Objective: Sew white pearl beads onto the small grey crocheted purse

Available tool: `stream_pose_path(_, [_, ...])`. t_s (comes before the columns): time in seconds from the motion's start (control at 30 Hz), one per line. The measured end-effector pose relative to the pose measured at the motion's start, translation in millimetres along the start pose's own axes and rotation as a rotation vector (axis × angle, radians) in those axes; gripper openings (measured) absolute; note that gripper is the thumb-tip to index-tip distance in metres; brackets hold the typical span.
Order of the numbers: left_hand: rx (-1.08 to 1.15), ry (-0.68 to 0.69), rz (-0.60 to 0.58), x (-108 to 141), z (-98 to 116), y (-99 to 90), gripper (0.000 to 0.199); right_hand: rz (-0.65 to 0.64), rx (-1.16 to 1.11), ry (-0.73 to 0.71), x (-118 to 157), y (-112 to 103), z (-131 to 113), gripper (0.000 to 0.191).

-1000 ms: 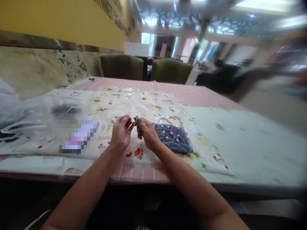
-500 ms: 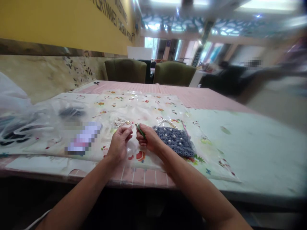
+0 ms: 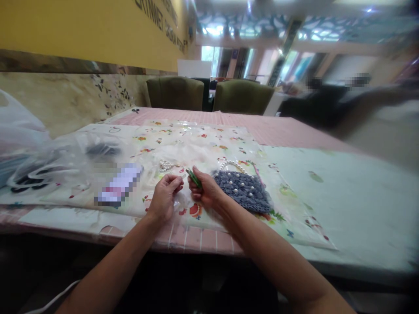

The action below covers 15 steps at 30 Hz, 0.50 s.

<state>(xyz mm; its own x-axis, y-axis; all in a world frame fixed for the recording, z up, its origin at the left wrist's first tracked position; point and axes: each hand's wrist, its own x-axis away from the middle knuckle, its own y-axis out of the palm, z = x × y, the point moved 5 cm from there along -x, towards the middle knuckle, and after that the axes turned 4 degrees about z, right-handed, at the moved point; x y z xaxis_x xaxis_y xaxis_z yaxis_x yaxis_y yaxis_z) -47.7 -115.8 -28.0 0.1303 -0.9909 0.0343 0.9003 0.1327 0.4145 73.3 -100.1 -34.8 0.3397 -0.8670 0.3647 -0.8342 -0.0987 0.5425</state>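
Observation:
My left hand (image 3: 166,194) is closed, its thumb and forefinger pinching a small pale piece (image 3: 183,176) too tiny to identify. Facing it, my right hand (image 3: 207,185) is wrapped around a slim green tool (image 3: 194,177) whose tip points up toward the left hand; its exact kind does not show. The two hands are apart, just above the patterned plastic sheet (image 3: 209,147). Right of my right hand lies a dark blue-grey knitted bag (image 3: 244,192) dotted with white pearls, with a pearl handle (image 3: 234,164) at its far edge. Beyond my left hand rests a pile of pearl beads (image 3: 166,165).
A blurred-out phone (image 3: 121,184) lies to the left. Clear plastic bags (image 3: 70,162) and a white bag (image 3: 19,120) crowd the left side. Green chairs (image 3: 244,97) stand behind the pink-covered far end of the table (image 3: 281,126). People (image 3: 314,102) sit at back right.
The view has shifted slightly, so everything sits a little further right. Both hands keep their grips, and more of the pale piece shows at my left fingertips.

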Motion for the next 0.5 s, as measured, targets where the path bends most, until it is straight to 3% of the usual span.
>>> stream_pose_path(0.17, [-0.004, 0.004, -0.002, -0.1, 0.6, -0.3, 0.025, -0.075, -0.016, -0.049, 0.9, 3.6, -1.3, 0.030])
stream_pose_path(0.5, [0.003, 0.004, -0.005, 1.4, 2.8, 1.0, 0.025, -0.026, 0.088, -0.168, -2.9, -1.3, 2.9, 0.029])
